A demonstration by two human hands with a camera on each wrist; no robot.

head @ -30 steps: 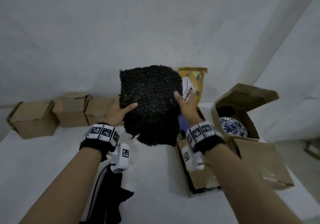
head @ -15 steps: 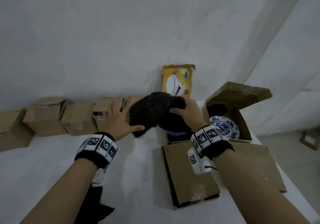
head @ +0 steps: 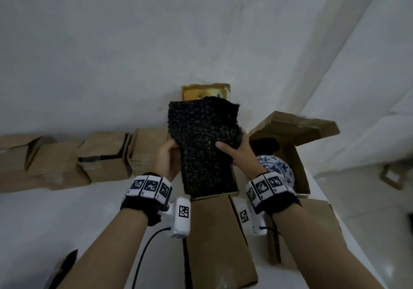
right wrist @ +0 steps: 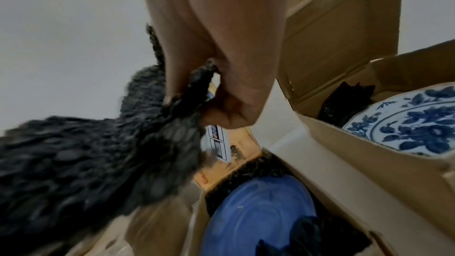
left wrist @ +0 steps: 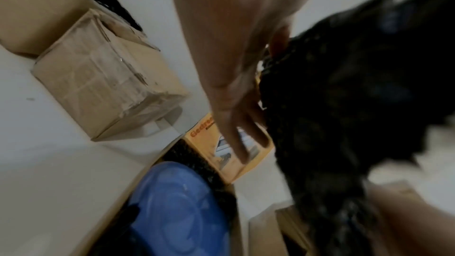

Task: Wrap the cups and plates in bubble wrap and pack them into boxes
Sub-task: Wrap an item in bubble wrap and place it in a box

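A sheet of black bubble wrap (head: 202, 145) hangs upright between the two hands, its lower edge dipping into an open cardboard box (head: 221, 196) just below the wrists. The left hand (head: 166, 159) holds the sheet's left edge, thumb on the near face and fingers (left wrist: 236, 127) stretched nearly straight behind it (the left wrist view is blurred, so how firm the hold is cannot be told). The right hand (head: 240, 152) grips the right edge, thumb in front and fingers curled round a bunched fold, as the right wrist view shows plainly.

Under both hands, inside that box, lies a blue plate (right wrist: 258, 213) on more black wrap. Just right of the right hand stands a second open box (head: 297, 154) holding a blue-and-white patterned plate (head: 276, 169). Beyond the hands, behind the sheet, an orange printed carton (head: 206, 91) leans at the wall. Left of the left hand, a row of closed cardboard boxes (head: 102, 157) sits on the white surface (head: 55, 217).
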